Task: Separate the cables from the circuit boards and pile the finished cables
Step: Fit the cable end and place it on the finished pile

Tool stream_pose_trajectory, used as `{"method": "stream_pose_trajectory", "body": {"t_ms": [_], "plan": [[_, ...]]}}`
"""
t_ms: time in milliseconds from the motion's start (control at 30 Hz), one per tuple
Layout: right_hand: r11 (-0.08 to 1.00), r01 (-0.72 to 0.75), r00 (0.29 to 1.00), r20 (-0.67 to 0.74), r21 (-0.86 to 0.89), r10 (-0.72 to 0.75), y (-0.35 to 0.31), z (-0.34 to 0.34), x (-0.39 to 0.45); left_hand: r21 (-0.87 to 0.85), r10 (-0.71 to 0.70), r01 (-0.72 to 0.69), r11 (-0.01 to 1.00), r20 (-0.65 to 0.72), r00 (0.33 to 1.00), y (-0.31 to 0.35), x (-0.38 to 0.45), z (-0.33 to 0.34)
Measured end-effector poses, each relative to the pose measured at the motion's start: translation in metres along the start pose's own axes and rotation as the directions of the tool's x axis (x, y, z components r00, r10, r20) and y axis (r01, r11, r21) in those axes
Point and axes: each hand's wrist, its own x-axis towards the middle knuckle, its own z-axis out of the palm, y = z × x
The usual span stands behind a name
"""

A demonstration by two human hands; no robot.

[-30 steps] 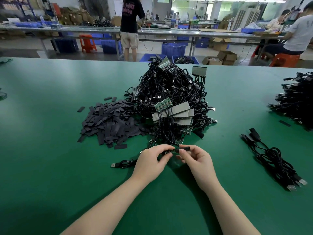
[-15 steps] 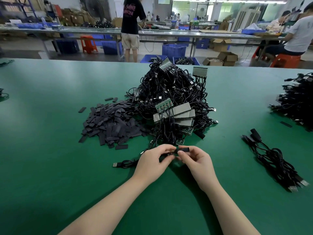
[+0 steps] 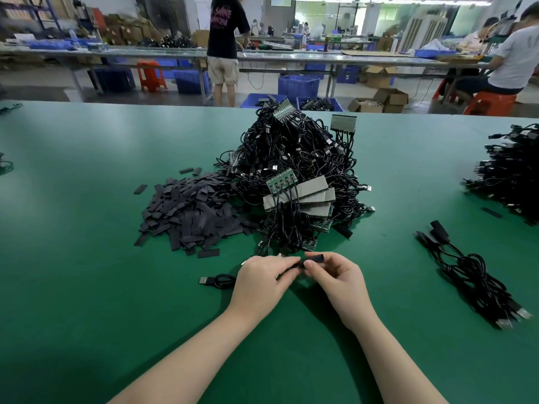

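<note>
1. Just beyond the hands, seen from the head camera, a tall heap of unsorted cables sits on the green table, with green circuit boards and grey strips poking out of the tangle. By the look of it, most of the work is still ahead.
2. Well off to the right of the hands lies a small bundle of finished cables, only a few by my guess. A larger dark stack of cables sits farther right at the table edge; I cannot tell whether it is finished work.
3. Beyond and to the left of the hands spreads a pile of flat black sleeves.
4. The left hand and right hand meet fingertip to fingertip, both pinching one black cable end, a short dark sleeve-like piece. What the left fingers cover I cannot make out.
5. That cable trails left of the hands, ending in a loose coil and a USB plug lying flat on the table. It looks thin, black and limp.
</note>
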Motion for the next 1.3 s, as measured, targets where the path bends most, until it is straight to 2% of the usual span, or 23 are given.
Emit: {"method": "stream_pose_trajectory", "body": {"t_ms": [100, 400, 800, 1133, 1300], "plan": [[0.999, -0.002, 1.000, -0.015, 0.042, 0.003, 0.0000, -0.0013, 0.0000, 0.023, 0.083, -0.082, 0.996, -0.015, 0.996, -0.0012, -0.0016, 0.0017], [1.000, 0.000, 1.000, 0.001, 0.007, 0.000, -0.0008, 0.0010, -0.0002, 0.069, 0.172, -0.167, 0.984, -0.066, 0.983, -0.0013, -0.0009, 0.0012], [0.998, 0.030, 1.000, 0.007, -0.055, -0.030, -0.0047, 0.0018, -0.0011, 0.039, 0.123, -0.121, 0.992, -0.063, 0.990, -0.0002, -0.0010, 0.0003], [0.998, 0.028, 1.000, 0.001, -0.054, -0.028, -0.0059, 0.0020, -0.0012, 0.072, 0.181, -0.175, 0.982, -0.088, 0.980, 0.0043, 0.0009, -0.0021], [1.000, 0.009, 1.000, -0.015, -0.002, -0.009, -0.0053, 0.0023, -0.0018, 0.051, 0.088, -0.085, 0.995, -0.062, 0.994, 0.0049, -0.0011, -0.0016]]}}
